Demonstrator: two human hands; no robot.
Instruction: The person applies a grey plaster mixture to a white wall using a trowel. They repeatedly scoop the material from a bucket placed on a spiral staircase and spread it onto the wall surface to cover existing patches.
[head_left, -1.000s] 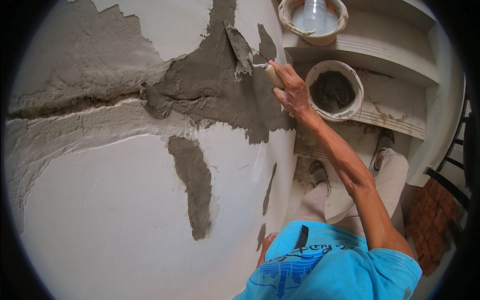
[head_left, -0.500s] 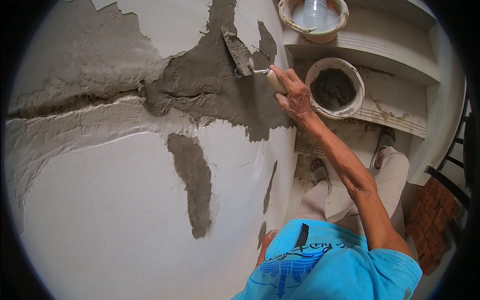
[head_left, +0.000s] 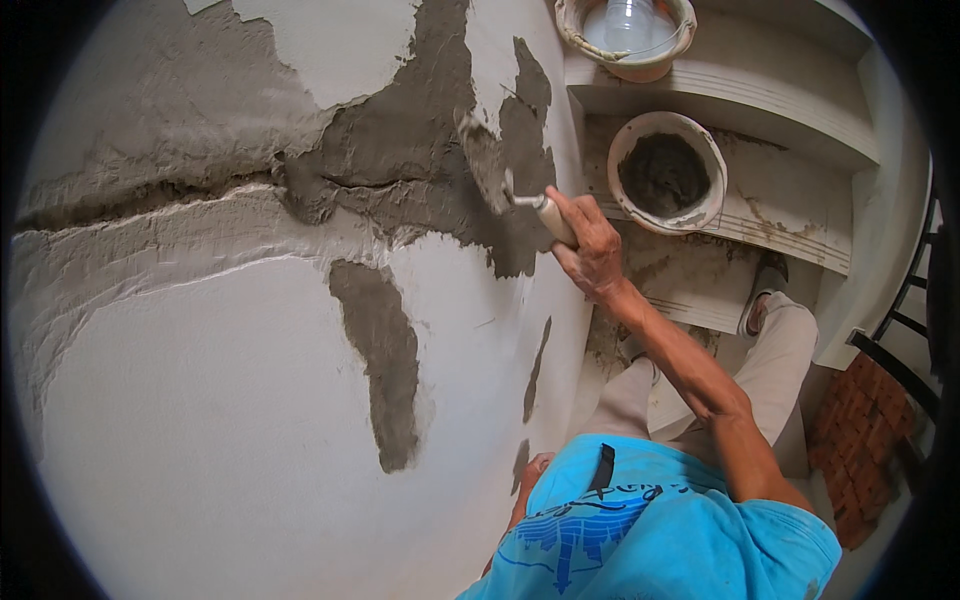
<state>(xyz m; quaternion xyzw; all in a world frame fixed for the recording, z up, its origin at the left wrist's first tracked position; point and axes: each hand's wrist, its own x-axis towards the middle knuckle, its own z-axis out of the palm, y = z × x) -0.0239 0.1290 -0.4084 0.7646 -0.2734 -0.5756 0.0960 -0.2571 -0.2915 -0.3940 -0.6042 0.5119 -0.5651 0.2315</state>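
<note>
My right hand (head_left: 590, 245) grips the pale handle of a plastering trowel (head_left: 485, 160), its blade slightly blurred against a patch of wet grey mortar (head_left: 390, 150) on the white wall (head_left: 200, 420). A long rough crack (head_left: 150, 200) runs leftward from that patch. Just right of my right hand, a pail of grey mortar (head_left: 665, 172) sits on a step. My left hand (head_left: 535, 470) is low beside the wall, mostly hidden by my blue shirt, so its fingers cannot be made out.
Curved stairs (head_left: 780, 235) rise beside the wall, my feet on the lower steps. A second pail (head_left: 670, 55) with water and a clear plastic container stands higher up. A black railing (head_left: 895, 370) and stacked red bricks (head_left: 855, 450) are at the right.
My right hand and the trowel have moved downward along the mortar patch, still gripped. My left hand has shifted only slightly.
</note>
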